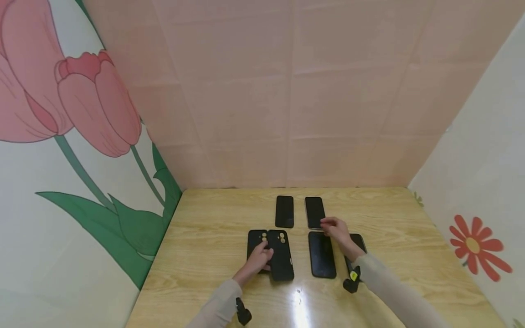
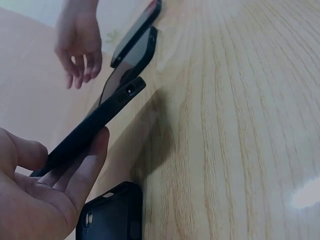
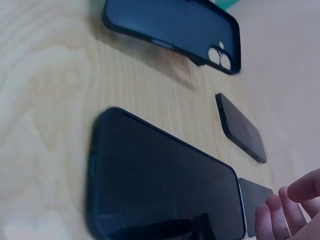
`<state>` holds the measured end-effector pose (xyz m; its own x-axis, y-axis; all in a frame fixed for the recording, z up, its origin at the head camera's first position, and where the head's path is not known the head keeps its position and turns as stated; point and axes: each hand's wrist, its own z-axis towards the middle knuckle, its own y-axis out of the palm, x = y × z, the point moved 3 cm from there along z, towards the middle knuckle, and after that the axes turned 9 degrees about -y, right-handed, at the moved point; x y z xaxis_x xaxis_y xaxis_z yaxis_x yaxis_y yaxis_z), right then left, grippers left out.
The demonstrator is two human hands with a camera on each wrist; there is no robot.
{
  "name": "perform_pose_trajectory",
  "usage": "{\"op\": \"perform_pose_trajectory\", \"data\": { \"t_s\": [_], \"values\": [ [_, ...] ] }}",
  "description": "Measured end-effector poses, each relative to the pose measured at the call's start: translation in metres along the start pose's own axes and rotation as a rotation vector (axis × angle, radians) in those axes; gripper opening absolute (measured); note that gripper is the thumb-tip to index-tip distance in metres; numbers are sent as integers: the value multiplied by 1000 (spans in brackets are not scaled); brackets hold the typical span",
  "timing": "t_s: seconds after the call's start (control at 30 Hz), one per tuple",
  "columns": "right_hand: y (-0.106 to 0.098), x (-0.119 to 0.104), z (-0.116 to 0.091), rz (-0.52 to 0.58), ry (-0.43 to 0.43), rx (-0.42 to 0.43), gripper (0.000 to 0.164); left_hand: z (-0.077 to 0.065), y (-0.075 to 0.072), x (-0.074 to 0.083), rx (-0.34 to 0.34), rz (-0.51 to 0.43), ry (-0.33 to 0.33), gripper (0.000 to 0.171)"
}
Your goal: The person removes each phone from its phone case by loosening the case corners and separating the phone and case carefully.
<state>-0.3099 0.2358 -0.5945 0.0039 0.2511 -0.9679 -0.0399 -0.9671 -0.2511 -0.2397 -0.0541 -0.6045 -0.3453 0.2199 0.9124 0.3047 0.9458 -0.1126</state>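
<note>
My left hand (image 1: 259, 258) pinches a black phone case (image 1: 280, 257) by its side, thumb on one face and fingers beneath. The case is tilted and raised over the table, as the left wrist view shows; its camera holes and hollow inside face the right wrist camera. A second black phone case (image 1: 254, 241) lies by the same hand, partly hidden by it. With fingers loosely bent and nothing between them, my right hand (image 1: 338, 232) hovers near the lower end of a black phone (image 1: 315, 212). Close below lies a phone in a dark case (image 1: 321, 257).
Another phone (image 1: 285, 212) lies at the back, left of the first. Under my right wrist is one more dark phone (image 1: 358, 241), partly covered. All rest on a wood-grain table (image 1: 217, 209), with a pink wall behind and flower-printed walls at both sides.
</note>
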Motion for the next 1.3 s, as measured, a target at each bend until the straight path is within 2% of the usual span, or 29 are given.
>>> {"op": "perform_pose_trajectory", "data": {
  "t_s": [0.23,0.43,0.63,0.83,0.97,1.17,1.3],
  "values": [
    [7,-2,-18,55,24,-44,28,-2,3,4,-4,16,31,48],
    [7,1,-26,80,48,-57,25,1,8,3,14,38,42,45],
    [10,3,-29,79,55,-51,24,7,14,3,79,53,57,48],
    [14,4,-31,87,67,-47,29,13,19,2,120,82,50,43],
    [15,5,-32,79,76,-48,30,15,23,1,131,95,45,44],
    [15,7,-33,70,84,-39,28,14,28,0,118,39,31,46],
    [14,8,-33,76,83,-38,28,15,27,2,131,80,32,49]
  ]
}}
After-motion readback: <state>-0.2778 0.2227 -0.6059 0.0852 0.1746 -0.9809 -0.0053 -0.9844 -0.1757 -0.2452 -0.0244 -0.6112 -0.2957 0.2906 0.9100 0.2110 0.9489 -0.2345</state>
